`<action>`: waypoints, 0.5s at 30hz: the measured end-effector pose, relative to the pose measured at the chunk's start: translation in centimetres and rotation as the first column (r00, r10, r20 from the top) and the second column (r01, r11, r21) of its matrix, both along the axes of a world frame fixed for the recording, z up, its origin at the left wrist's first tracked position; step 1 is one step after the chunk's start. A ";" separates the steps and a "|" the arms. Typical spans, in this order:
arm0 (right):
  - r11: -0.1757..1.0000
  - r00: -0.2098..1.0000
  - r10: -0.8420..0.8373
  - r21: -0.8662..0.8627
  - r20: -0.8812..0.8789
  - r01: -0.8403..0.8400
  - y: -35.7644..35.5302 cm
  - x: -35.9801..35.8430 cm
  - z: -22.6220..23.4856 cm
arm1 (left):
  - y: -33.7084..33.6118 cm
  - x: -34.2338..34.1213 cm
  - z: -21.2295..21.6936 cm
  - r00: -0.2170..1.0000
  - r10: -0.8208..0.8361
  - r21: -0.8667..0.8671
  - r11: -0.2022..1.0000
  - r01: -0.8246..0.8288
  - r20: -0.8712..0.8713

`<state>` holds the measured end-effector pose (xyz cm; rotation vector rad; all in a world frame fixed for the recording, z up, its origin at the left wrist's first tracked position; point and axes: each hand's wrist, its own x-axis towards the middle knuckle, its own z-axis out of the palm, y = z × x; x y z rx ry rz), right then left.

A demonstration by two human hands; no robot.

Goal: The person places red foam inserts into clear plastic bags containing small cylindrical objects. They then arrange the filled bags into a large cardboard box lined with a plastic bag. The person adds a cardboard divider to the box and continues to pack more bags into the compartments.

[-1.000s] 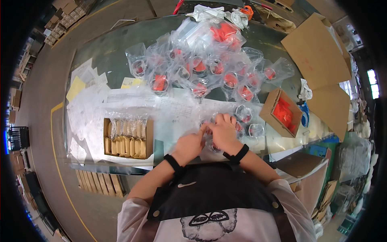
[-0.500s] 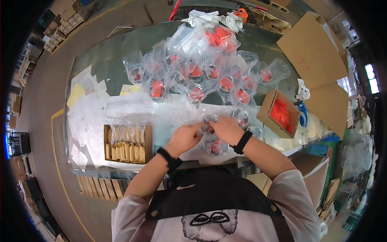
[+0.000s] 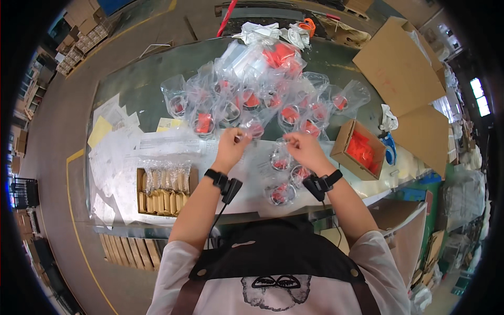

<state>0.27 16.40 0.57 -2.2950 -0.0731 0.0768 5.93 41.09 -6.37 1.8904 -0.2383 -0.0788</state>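
My left hand [image 3: 232,149] hovers at the near edge of a bagged round ring with a red piece [image 3: 255,129]. Its fingers are bent and slightly apart, somewhat blurred, with nothing visible in them. My right hand [image 3: 306,151] is to the right, loosely curled with a gap between thumb and fingertips, also seemingly bare. Below it on the papers lie three more rings in clear plastic bags: an upper one [image 3: 281,158], one beside my right wrist [image 3: 300,174] and a nearest one [image 3: 282,193]. Small black devices with cables hang at both wrists.
Several bagged rings [image 3: 290,114] are heaped across the table's far half, below a stack of clear bags [image 3: 239,62]. An open carton of red pieces [image 3: 362,149] and a blue tape dispenser [image 3: 389,149] stand right. A box of brown wrapped packs [image 3: 163,202] stands left.
Both hands have moved apart and away from me, off the bagged ring they were handling together. That ring now appears to lie on the papers. The heap looks unmoved.
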 end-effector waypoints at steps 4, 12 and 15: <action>0.976 0.987 0.053 0.201 0.154 -0.083 4.9 -0.2 -0.1 | 1.1 -6.8 3.3 0.984 -0.128 -0.009 0.992 0.127 -0.122; 0.893 0.801 0.450 0.210 -0.395 -0.399 7.4 -1.3 -2.7 | 4.8 -14.5 3.5 0.963 0.005 -0.097 0.995 -0.032 -0.269; 0.975 0.980 0.179 -0.120 -0.091 -0.189 8.7 -2.3 -3.8 | 3.3 -13.4 3.2 0.991 -0.136 0.375 0.918 0.131 -0.014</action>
